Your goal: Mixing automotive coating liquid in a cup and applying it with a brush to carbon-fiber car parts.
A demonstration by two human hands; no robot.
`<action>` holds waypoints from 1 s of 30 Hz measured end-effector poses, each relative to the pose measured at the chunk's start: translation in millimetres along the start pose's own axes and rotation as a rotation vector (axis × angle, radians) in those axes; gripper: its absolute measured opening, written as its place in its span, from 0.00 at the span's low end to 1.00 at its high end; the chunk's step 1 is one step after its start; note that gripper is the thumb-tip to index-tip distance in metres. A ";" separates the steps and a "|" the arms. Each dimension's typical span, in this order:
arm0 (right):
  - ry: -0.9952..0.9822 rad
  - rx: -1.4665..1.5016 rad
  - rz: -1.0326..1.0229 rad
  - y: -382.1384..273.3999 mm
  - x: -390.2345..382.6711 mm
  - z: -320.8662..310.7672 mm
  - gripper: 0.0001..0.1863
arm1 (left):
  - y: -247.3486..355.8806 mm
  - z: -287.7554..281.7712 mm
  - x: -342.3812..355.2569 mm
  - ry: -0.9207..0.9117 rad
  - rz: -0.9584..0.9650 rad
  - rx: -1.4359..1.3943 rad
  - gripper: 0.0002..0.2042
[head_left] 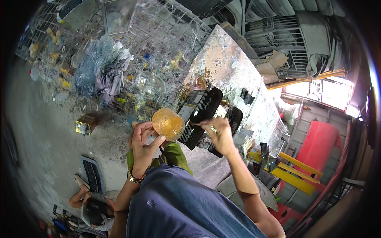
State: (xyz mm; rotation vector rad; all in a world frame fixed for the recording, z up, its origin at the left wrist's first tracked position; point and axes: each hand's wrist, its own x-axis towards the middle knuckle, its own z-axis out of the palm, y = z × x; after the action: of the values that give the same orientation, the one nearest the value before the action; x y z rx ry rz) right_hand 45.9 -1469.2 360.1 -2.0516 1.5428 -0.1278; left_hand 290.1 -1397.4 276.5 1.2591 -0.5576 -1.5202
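Observation:
My left hand (143, 139) holds a clear plastic cup (168, 124) with amber liquid in it, tilted toward me. My right hand (219, 134) is closed on a thin brownish stick (196, 124); whether it ends in bristles I cannot tell. The stick reaches over a black plastic part with ribbed, grille-like slats (206, 104), on the near edge of a paint-stained board (226, 55). A second black ribbed part (233, 119) lies just right of it, partly hidden by my right hand.
Left of the board, a crumpled plastic bag and cloth (107, 73) lie on a resin-smeared mesh bench. A yellowish can (85, 124) stands on the floor. Another person (95, 210) crouches at lower left beside a dark panel (92, 174). Yellow bars (295, 176) and a red panel (317, 144) are at right.

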 end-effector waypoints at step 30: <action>-0.140 0.265 0.156 153.5 177.6 -46.6 0.14 | -7.5 43.6 18.1 0.083 -0.018 0.020 0.26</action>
State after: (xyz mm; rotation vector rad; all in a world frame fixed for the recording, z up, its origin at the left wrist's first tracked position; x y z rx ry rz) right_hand -45.0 -1675.5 279.7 -1.6934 1.5049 -0.1202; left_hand 249.1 -1421.9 277.3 1.3397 -0.5093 -1.4736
